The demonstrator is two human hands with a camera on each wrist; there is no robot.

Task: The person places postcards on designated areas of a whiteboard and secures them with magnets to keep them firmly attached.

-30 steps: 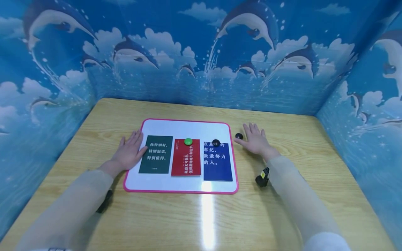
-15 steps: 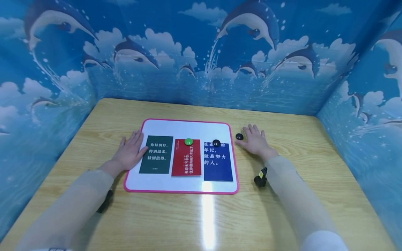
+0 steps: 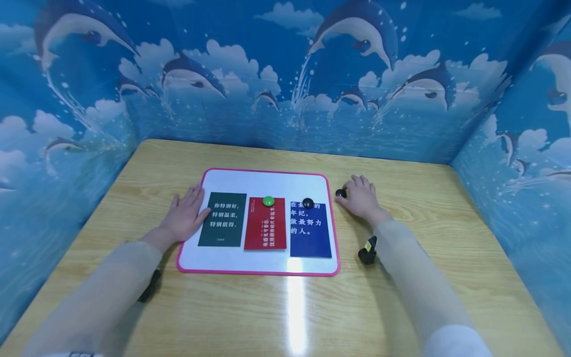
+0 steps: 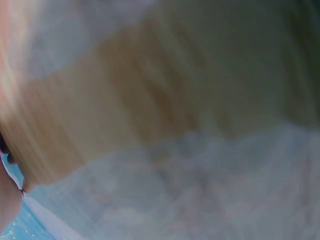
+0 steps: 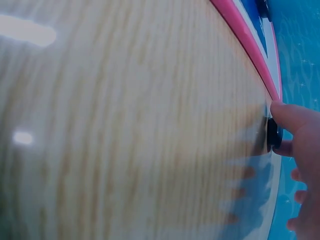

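My left hand (image 3: 184,218) rests with straight fingers on the left edge of a pink-framed whiteboard (image 3: 263,262), its thumb by a green card (image 3: 221,233). To the right of the board, my right hand (image 3: 361,198) pinches a round black magnet (image 3: 341,193) between thumb and forefinger, at table level. The right wrist view shows the same magnet (image 5: 273,134) between those two fingers. A red card (image 3: 258,233) on the board bears a green magnet (image 3: 268,201) near its top. A blue card (image 3: 310,245) at the right has another black magnet (image 3: 308,203) at its top.
The board lies on a light wooden table (image 3: 232,312). Black wrist devices show beneath both forearms, one of them the right device (image 3: 368,252). Behind and beside the table hangs a blue dolphin-print curtain (image 3: 223,114). Mostly blurred surface fills the left wrist view.
My right hand has shifted slightly, and its fingers have drawn in from spread to pinch the black magnet beside the board. My left hand has stayed still.
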